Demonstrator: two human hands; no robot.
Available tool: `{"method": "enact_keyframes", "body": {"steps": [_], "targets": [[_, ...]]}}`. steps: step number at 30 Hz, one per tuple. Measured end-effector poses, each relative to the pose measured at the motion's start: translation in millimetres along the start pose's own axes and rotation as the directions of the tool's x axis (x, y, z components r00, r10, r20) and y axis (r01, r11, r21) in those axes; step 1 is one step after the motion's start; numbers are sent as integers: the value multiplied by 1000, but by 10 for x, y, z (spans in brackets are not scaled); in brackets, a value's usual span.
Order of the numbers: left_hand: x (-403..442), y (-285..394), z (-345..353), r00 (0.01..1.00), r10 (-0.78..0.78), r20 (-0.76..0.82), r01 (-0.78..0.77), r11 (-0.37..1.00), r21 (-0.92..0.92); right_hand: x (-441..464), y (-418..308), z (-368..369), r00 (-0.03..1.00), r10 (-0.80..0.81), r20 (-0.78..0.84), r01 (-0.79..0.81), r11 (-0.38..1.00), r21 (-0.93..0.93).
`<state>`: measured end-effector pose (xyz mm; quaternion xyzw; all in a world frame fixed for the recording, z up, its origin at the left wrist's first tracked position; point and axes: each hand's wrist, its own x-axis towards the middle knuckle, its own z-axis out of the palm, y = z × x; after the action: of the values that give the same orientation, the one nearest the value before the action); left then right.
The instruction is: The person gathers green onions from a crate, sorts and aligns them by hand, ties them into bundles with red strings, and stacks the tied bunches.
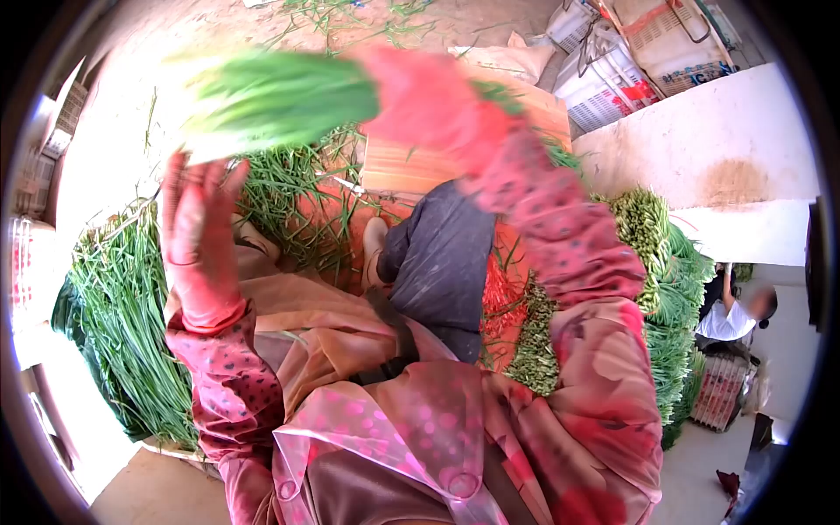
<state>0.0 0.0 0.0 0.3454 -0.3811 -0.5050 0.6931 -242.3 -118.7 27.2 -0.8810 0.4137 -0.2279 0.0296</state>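
My right hand [420, 101], in a red glove and smeared by motion, grips a bunch of chives [280, 98] high in front of me. The bunch lies sideways, its pale ends to the left, also blurred. Below those ends my left hand [201, 232], gloved in red too, is raised with fingers stretched and apart, holding nothing. Whether its fingertips touch the bunch I cannot tell. Beside my left arm stands a big heap of loose chives [131, 315]. More loose chives [289, 201] lie scattered on the red surface ahead of my legs.
An orange-brown board [402, 166] lies ahead. Red plastic strips [503, 293] hang by my right leg. Stacked green bunches [669, 289] stand at my right. Crates [604, 74] are piled far right, near a white ledge [700, 149]. Another person [728, 315] is in the right background.
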Motion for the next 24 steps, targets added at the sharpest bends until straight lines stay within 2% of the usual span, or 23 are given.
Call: {"method": "enact_keyframes", "body": {"steps": [1, 2, 3, 4, 5, 7, 8, 9, 10, 12, 13, 15, 16, 18, 20, 22, 24], "targets": [[-26, -71, 2, 995, -62, 75, 61, 998, 16, -90, 317, -87, 998, -6, -58, 4, 999, -42], [-117, -155, -79, 984, -167, 56, 166, 986, 11, -189, 558, -181, 993, -17, -115, 7, 997, -81], [-165, -197, -132, 952, -304, 30, 303, 952, 50, -295, 759, -258, 982, 186, 40, -181, 977, -109], [-239, -329, -246, 911, -412, 31, 411, 911, 24, -347, 899, -425, 917, 360, 172, -321, 921, -221], [-326, -433, -377, 854, -520, 18, 521, 854, -10, -457, 1114, -408, 897, 402, 183, -366, 909, -202], [-537, -616, -484, 801, -599, -7, 598, 800, -44, -680, 1571, -269, 881, 432, 194, -396, 896, -199], [-624, -671, -550, 765, -644, -26, 642, 765, -47, -803, 1779, -155, 847, 489, 209, -429, 861, -273], [-664, -732, -600, 734, -678, -40, 676, 735, -53, -878, 1991, -56, 816, 539, 210, -452, 820, -351], [-730, -761, -620, 741, -670, -45, 668, 742, -60, -966, 2184, 47, 823, 528, 210, -440, 826, -352], [-817, -833, -624, 660, -744, -108, 739, 668, -83, -1094, 2538, 252, 814, 539, 216, -461, 826, -324], [-855, -873, -612, 667, -737, -111, 732, 676, -87, -1131, 2684, 376, 820, 530, 213, -453, 831, -323], [-929, -919, -612, 600, -791, -121, 781, 612, -128, -1218, 2909, 679, 693, 645, 322, -555, 762, -333], [-970, -952, -585, 564, -814, -139, 800, 580, -154, -1273, 2957, 865, 697, 639, 325, -548, 767, -333], [-980, -991, -503, 553, -819, -154, 811, 571, -125, -1307, 2904, 1182, 532, 748, 397, -588, 663, -463], [-969, -990, -424, 512, -841, -177, 840, 533, -100, -1300, 2966, 1234, 458, 775, 437, -590, 632, -502], [-939, -1006, -445, 505, -844, -183, 842, 528, -111, -1236, 3033, 1137, 459, 755, 468, -590, 653, -475], [-923, -1029, -460, 505, -842, -192, 836, 532, -135, -1107, 2992, 958, 510, 698, 503, -581, 710, -397]]}}
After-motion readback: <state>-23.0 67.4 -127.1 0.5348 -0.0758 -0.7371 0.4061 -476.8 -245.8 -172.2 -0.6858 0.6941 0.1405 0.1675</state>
